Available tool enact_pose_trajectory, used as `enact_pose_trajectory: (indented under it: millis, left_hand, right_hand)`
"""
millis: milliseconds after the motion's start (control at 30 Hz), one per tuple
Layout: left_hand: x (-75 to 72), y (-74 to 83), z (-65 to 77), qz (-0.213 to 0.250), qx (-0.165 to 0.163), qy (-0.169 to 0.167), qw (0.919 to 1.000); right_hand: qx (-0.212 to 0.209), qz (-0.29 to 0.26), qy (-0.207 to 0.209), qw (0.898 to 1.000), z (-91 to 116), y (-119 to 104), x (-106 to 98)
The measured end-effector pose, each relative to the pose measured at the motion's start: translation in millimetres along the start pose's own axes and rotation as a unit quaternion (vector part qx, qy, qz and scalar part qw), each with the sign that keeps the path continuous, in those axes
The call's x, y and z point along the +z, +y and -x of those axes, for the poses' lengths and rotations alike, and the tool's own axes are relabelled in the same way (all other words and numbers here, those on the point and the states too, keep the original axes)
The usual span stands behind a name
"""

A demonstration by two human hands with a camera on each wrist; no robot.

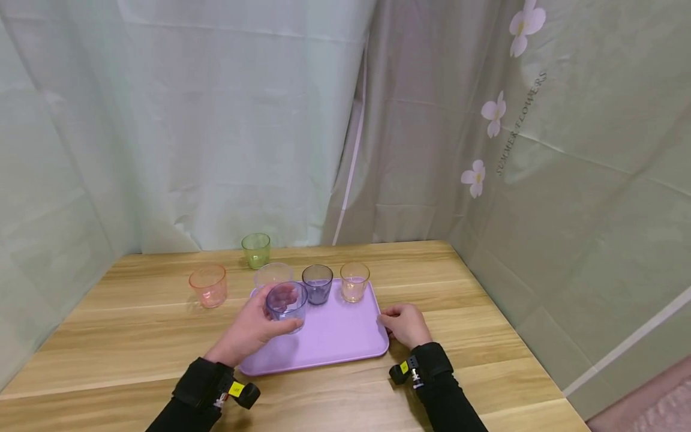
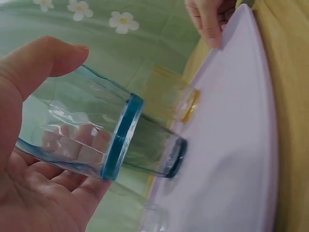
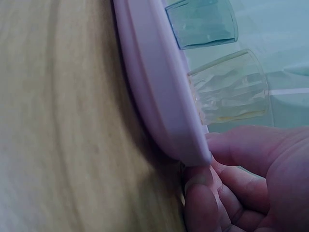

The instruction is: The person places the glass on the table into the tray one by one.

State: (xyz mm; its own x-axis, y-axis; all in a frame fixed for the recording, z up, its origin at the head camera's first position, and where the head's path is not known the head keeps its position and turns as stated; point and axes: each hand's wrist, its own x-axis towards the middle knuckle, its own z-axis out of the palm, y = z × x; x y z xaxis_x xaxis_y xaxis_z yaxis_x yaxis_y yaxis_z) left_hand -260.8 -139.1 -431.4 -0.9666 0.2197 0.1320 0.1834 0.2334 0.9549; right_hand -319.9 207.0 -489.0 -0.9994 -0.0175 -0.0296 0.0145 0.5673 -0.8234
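My left hand (image 1: pixel 254 327) holds a clear blue glass (image 2: pixel 79 123) above the left part of the purple tray (image 1: pixel 335 336), fingers and thumb curled round its sides. In the left wrist view the glass is apart from the tray. My right hand (image 1: pixel 405 325) pinches the tray's right rim, thumb on top and fingers beneath, as the right wrist view shows. Along the tray's far edge stand a dark purple-grey glass (image 1: pixel 317 287) and a yellow glass (image 1: pixel 354 285). A colourless glass (image 1: pixel 272 273) stands at the far left corner, partly hidden behind my left hand.
On the wooden table (image 1: pixel 135 336), an orange-pink glass (image 1: pixel 209 288) stands left of the tray. Further back, near the curtain (image 1: pixel 243 120), is a green glass (image 1: pixel 256 251). A flowered curtain (image 1: pixel 583 180) hangs along the right side.
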Motion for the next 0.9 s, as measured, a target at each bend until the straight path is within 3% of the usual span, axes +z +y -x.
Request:
enact_pose_trajectory:
  millis: [233, 500, 900]
  left_hand:
    - [12.2, -8.3, -3.4, 0.033, -0.006, -0.003, 0.9994]
    - [27.3, -13.8, -6.3, 0.009, -0.027, 0.006, 0.9996]
    - [49.2, -14.5, -14.5, 0.022, -0.011, 0.005, 0.9997]
  right_hand:
    - [-0.004, -0.002, 0.0, 1.0, 0, 0, 1]
    - [-0.006, 0.006, 0.003, 1.0, 3, -2, 0]
    - [-0.005, 0.002, 0.003, 1.0, 5, -3, -1]
